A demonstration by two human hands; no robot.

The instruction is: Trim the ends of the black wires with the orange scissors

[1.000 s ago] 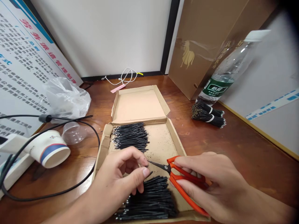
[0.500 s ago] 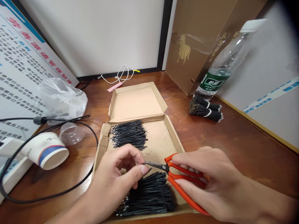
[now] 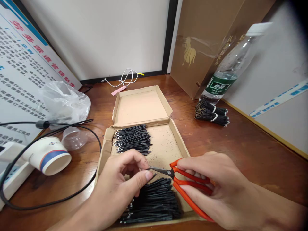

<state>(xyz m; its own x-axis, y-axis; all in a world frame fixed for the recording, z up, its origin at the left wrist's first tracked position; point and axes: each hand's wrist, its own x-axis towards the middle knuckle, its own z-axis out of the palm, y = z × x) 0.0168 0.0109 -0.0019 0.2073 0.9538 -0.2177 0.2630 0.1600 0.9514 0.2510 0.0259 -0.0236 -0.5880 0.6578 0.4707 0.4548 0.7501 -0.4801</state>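
My left hand (image 3: pixel 120 186) pinches a short black wire (image 3: pixel 153 175) between thumb and forefinger over the open cardboard box (image 3: pixel 179 136). My right hand (image 3: pixel 216 186) grips orange-handled snips (image 3: pixel 185 184), whose dark blades touch the wire's tip by my left fingertips. A big heap of black wires (image 3: pixel 154 202) lies in the near part of the box, under both hands. A smaller, tidier pile of black wires (image 3: pixel 133 139) lies at the box's far left. Small black specks are scattered over the box floor.
Two tied wire bundles (image 3: pixel 211 115) lie by a plastic water bottle (image 3: pixel 228 70) and a brown carton (image 3: pixel 199 48) at the back right. At the left are a tipped paper cup (image 3: pixel 48 155), a clear cup (image 3: pixel 73 138), a plastic bag (image 3: pixel 64 101), a black cable (image 3: pixel 79 189) and a printed board (image 3: pixel 21 64).
The snips' blades have moved left onto the wire's tip at my left fingers. The view has dropped and shifted slightly; both hands stay over the near heap.
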